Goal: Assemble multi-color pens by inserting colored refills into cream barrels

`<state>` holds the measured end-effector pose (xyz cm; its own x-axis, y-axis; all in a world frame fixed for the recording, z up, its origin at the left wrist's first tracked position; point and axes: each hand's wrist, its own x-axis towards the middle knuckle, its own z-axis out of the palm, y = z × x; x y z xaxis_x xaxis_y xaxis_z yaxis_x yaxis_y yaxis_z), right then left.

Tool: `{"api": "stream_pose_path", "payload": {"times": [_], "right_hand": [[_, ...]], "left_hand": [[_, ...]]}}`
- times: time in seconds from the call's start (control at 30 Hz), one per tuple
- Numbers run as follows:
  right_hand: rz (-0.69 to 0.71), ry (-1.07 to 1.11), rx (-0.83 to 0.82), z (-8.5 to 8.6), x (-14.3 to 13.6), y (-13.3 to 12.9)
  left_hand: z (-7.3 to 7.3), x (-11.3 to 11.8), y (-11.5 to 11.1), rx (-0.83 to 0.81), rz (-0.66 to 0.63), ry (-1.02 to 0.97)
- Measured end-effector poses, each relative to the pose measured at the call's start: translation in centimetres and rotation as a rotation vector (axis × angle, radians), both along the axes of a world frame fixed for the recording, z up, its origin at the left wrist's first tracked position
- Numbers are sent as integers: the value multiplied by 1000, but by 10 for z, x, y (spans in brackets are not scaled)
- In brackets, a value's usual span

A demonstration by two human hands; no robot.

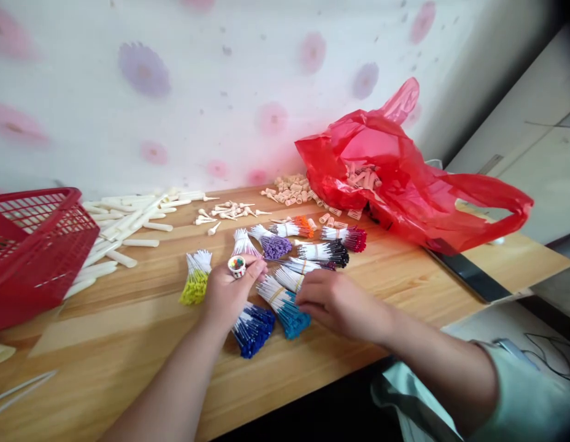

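My left hand (230, 294) is closed, thumb against the curled fingers. A small white cup-like piece (236, 266) with multicoloured bits in its round top shows at the thumb side of that fist. My right hand (328, 302) is pinched together over the light-blue-tipped bundle (285, 310); anything between its fingertips is hidden. Nearby lie banded bundles of thin white sticks with coloured tips: dark blue (252, 331), yellow-green (196, 279), purple (272, 242), orange (294, 227), black (325, 252) and dark red (349, 238). A pink-toned bundle (244, 241) sits just behind my left hand.
A red plastic bag (386, 166) holds pinkish slotted pieces, with more pieces (294, 189) spilled beside it. Cream pegs (230, 210) and long white tubes (123, 230) lie behind. A red basket (40, 258) stands left; a dark phone (472, 273) lies at right.
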<state>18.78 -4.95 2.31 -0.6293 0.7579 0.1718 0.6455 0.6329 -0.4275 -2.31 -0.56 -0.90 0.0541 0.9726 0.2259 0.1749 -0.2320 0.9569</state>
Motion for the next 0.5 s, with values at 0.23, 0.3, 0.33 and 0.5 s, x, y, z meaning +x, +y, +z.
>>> {"api": "stream_pose_path", "payload": {"times": [0.23, 0.3, 0.33, 0.5], "right_hand": [[-82, -205, 107, -12, -65, -4], [-102, -247, 136, -13, -73, -2], [-120, -266, 155, -13, -77, -1], [-131, -346, 211, -17, -89, 0]], "left_hand": [[-11, 5, 1, 9, 50, -5], [-9, 4, 0, 10, 54, -10], [-9, 4, 0, 8, 55, -12], [-10, 4, 2, -10, 67, -21]]}}
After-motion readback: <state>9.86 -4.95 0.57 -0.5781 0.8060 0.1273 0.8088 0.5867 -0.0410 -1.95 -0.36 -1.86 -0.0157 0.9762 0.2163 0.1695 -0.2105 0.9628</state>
